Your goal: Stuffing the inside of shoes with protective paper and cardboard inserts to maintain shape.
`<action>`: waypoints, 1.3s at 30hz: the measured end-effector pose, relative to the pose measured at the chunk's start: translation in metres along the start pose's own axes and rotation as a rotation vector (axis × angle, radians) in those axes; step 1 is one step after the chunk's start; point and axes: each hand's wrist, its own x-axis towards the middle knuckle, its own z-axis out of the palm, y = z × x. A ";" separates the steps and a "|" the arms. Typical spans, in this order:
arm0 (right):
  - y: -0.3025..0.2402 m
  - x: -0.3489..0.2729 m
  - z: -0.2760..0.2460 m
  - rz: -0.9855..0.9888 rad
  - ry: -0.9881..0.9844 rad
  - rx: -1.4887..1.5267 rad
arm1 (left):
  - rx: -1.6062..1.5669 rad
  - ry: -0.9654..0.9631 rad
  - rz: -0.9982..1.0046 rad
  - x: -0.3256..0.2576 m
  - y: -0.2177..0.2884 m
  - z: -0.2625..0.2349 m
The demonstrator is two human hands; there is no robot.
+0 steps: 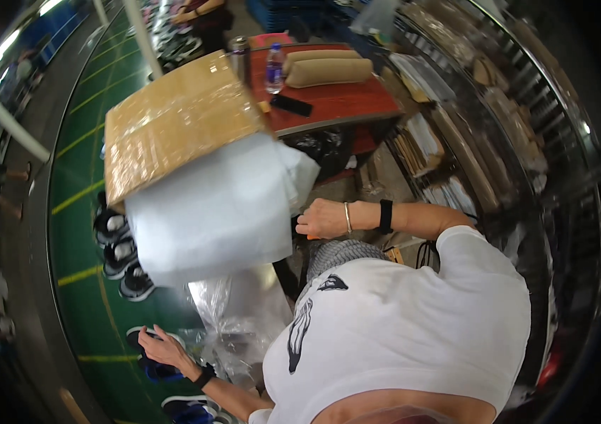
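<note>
My left hand [164,349] reaches over the green conveyor belt [78,240], fingers stretched and apart, at the edge of a dark shoe [134,338]. Whether it touches the shoe I cannot tell. Just below it lies a blue and black shoe [161,370]. My right hand [323,219] is closed beside the white paper sheet [208,212], knuckles up. A small orange bit shows under its fingers; the rest of what it grips is hidden. The sheet hangs out of a taped cardboard box [180,116]. Below it is crumpled clear plastic [219,311].
More black and white shoes [118,254] line the belt. A red table [343,102] at the back bears a water bottle [274,69], a black phone [291,106] and brown rolls [328,71]. Racks of flat cardboard [480,141] stand at right. Another person [205,21] works at the far belt.
</note>
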 end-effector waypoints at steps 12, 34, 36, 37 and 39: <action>0.077 -0.161 0.025 0.461 -0.091 0.116 | -0.993 -0.124 0.878 -0.049 0.405 -0.033; 0.100 -0.429 0.085 1.361 0.023 0.515 | -0.959 -1.112 1.414 -0.172 0.764 0.134; 0.107 -0.436 0.075 1.407 0.047 0.510 | -1.040 -1.118 1.419 -0.176 0.788 0.143; 0.114 -0.438 0.071 1.446 0.076 0.507 | -1.048 -1.110 1.419 -0.176 0.795 0.148; 0.128 -0.440 0.068 1.475 0.061 0.470 | -1.041 -1.159 1.422 -0.176 0.812 0.158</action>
